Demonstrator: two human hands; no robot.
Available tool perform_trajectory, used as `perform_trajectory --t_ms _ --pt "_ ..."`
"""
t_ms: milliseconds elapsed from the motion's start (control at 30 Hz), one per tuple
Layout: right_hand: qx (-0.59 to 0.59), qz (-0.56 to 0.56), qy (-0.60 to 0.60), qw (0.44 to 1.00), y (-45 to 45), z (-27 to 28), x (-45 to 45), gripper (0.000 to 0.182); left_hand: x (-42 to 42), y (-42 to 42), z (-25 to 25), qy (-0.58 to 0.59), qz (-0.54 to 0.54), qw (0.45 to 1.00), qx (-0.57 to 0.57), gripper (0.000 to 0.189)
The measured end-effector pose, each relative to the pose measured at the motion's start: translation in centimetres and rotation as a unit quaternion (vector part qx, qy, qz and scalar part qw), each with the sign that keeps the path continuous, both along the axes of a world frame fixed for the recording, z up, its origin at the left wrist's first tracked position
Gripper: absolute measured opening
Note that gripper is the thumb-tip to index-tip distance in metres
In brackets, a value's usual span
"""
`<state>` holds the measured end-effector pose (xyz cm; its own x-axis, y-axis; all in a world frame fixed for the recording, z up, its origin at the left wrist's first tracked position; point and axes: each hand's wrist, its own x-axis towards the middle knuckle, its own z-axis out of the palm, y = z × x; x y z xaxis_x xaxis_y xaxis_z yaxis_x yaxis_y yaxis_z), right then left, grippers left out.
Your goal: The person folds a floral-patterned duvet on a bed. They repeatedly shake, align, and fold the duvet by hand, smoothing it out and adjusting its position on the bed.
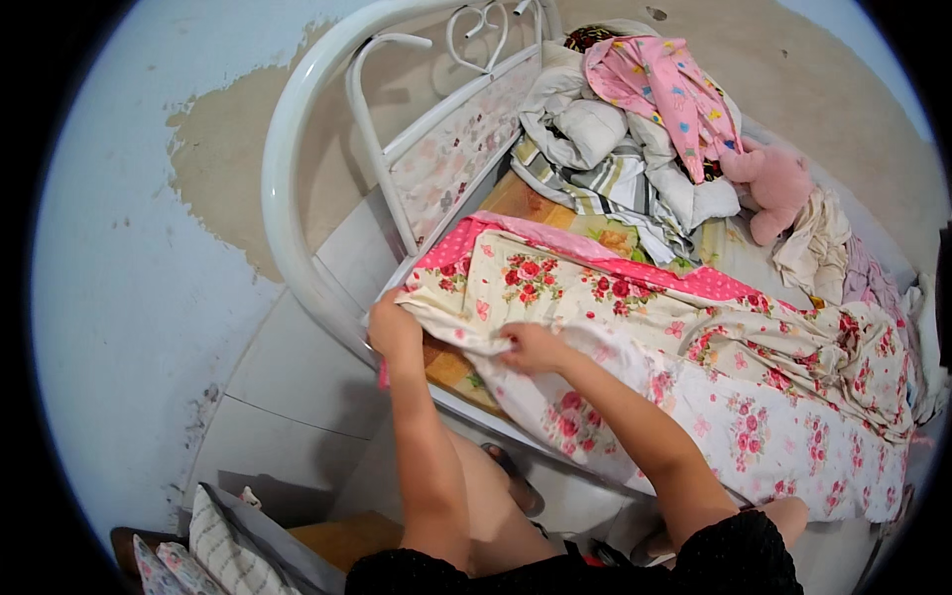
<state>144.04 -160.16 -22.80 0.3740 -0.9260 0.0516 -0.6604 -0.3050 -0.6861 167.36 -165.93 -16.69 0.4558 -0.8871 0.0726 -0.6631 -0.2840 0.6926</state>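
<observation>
A cream floral sheet with a pink polka-dot border (632,297) lies bunched across the near side of a bed. At the bed's corner, by the headboard, my left hand (396,327) grips the sheet's edge. My right hand (532,348) pinches a fold of the same sheet a little to the right. Between and below the hands, a strip of the patterned mattress (450,368) shows. The sheet's pale underside hangs over the bed's near edge under my right forearm. Some fingertips of both hands are hidden in the cloth.
A white metal headboard (279,178) curves up at the left. Farther back on the bed lie a striped cloth (587,178), a pink patterned garment (662,82), a pink plush toy (777,182) and crumpled clothes (818,245). Cushions (230,543) stand at the lower left.
</observation>
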Motion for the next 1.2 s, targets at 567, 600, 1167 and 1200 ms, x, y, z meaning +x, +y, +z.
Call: perform_trajectory --t_ms 567,600,1167,1200 --pt "-0.243 -0.348 0.131 0.896 1.4 -0.7 -11.1 0.028 -6.0 -2.5 -4.2 -0.126 -0.278 0.946 -0.104 0.042" --pt "-0.231 -0.31 0.066 0.92 2.9 -0.9 -9.6 0.031 -5.6 -2.6 -4.7 -0.124 -0.26 0.957 -0.042 0.037" --pt "-0.022 -0.13 -0.069 0.989 7.3 -2.9 4.9 0.036 -3.2 -4.8 -8.0 0.09 -0.02 0.983 -0.158 0.043" --pt "-0.004 -0.106 -0.107 0.989 7.5 -2.2 5.5 0.036 -3.8 -3.2 -4.3 0.07 0.024 0.988 -0.136 0.04"
